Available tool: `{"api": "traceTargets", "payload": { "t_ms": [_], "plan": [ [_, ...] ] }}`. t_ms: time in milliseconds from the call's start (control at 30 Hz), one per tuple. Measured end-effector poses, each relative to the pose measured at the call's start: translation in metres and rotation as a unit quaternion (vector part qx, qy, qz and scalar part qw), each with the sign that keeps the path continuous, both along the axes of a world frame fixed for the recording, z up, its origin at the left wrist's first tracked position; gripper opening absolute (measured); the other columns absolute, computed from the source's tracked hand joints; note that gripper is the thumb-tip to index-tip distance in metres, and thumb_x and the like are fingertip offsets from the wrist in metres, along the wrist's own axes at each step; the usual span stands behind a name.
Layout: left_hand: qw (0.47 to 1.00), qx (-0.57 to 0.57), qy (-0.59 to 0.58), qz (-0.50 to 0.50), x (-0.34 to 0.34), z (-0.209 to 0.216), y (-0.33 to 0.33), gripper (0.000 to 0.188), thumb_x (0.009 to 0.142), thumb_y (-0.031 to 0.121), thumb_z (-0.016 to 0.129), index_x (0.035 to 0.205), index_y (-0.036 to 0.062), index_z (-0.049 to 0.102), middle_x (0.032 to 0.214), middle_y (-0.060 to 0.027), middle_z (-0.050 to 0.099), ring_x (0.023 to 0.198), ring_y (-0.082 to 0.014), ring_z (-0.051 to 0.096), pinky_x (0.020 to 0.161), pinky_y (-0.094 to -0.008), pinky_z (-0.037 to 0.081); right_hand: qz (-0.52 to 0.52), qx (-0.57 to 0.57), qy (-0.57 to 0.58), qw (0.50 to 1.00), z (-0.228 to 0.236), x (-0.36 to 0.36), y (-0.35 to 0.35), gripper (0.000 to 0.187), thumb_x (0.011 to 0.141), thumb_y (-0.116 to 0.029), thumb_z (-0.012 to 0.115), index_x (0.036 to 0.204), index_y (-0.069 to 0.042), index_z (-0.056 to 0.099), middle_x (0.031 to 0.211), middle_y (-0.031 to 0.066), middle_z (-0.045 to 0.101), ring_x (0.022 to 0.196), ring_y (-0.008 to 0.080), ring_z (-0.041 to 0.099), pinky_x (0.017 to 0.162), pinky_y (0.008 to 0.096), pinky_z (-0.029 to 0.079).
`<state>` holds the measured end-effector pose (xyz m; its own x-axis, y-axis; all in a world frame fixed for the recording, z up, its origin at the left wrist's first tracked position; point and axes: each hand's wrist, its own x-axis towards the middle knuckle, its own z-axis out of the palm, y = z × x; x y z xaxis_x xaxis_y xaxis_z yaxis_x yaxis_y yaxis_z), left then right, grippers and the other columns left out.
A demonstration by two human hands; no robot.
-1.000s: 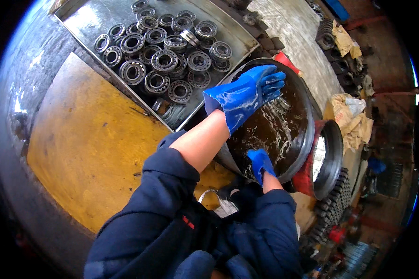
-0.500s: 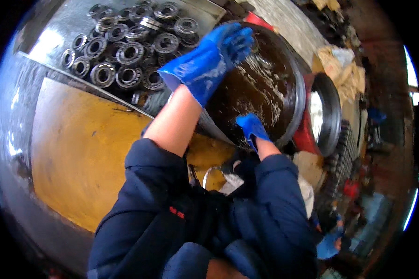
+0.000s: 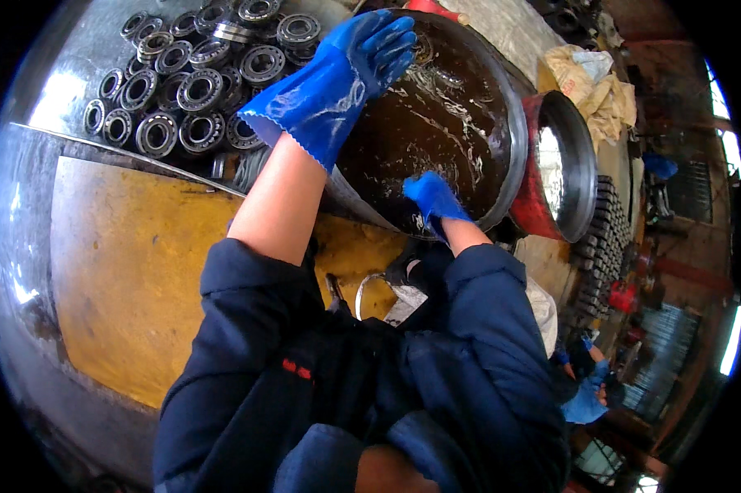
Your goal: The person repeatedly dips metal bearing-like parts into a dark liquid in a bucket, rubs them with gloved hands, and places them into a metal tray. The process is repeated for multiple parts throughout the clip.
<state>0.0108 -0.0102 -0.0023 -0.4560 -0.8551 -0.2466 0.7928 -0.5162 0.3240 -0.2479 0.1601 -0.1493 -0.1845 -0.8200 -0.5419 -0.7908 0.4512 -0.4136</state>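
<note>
The left hand stretched its fingers by the drum; the right hand's grip could not be told, the right hand being foreshortened. The liquid looked slick; that risked a slip.

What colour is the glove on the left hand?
The left glove is bright blue, shown in the head view.

Left hand outstretched, fingers extended; right hand closer in.

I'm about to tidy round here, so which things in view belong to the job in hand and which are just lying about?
In use, seemingly:
- left hand and right hand
- drum of dark liquid
- heaped bearings, probably

Lying about, apparently:
- crumpled tan sacks
- stacked dark blocks
</note>
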Motion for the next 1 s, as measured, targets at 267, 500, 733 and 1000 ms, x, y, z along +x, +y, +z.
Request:
{"api": "traceTargets", "payload": {
  "t_ms": [267,500,733,1000],
  "plan": [
    [0.999,-0.035,0.02,0.014,-0.008,-0.01,-0.004,0.035,0.105,0.028,0.053,0.133,0.0122,0.066,0.132,-0.0104,0.071,0.119,-0.0286,0.068,0.093,-0.044,0.059,0.376,-0.137,0.284,0.871,-0.005,0.014,-0.004,0.018,0.077,-0.025,0.076,0.089,-0.012,0.073,0.097,0.017,0.075,0.088,0.0387,0.072,0.071,0.0544,0.056],
    [0.998,-0.061,0.016,0.012,-0.007,-0.041,-0.026,0.039,0.108,0.032,0.047,0.136,0.0114,0.065,0.143,-0.0095,0.064,0.127,-0.0233,0.064,0.096,-0.0408,0.058,0.211,-0.053,0.151,0.964,-0.025,-0.02,-0.008,0.018,0.079,-0.023,0.079,0.092,-0.011,0.079,0.096,0.0186,0.076,0.086,0.0344,0.073,0.077,0.0452,0.057],
    [0.997,0.078,-0.015,-0.008,-0.012,0.012,0.0,0.037,0.11,0.031,0.042,0.134,0.0168,0.066,0.144,-0.0009,0.064,0.13,-0.0205,0.062,0.093,-0.0388,0.059,0.276,0.06,0.257,0.924,0.01,0.012,-0.02,0.04,0.078,-0.028,0.078,0.115,-0.014,0.075,0.112,0.0158,0.076,0.101,0.04,0.072,0.085,0.0505,0.058],
    [0.998,0.06,0.001,-0.009,0.007,0.006,-0.006,0.035,0.108,0.035,0.048,0.136,0.0195,0.064,0.145,-0.0015,0.063,0.13,-0.023,0.062,0.095,-0.0402,0.057,0.188,0.059,0.141,0.97,0.029,0.029,-0.01,0.043,0.08,-0.029,0.075,0.12,-0.014,0.074,0.116,0.0162,0.075,0.101,0.0402,0.072,0.083,0.051,0.058]
  ]
}}
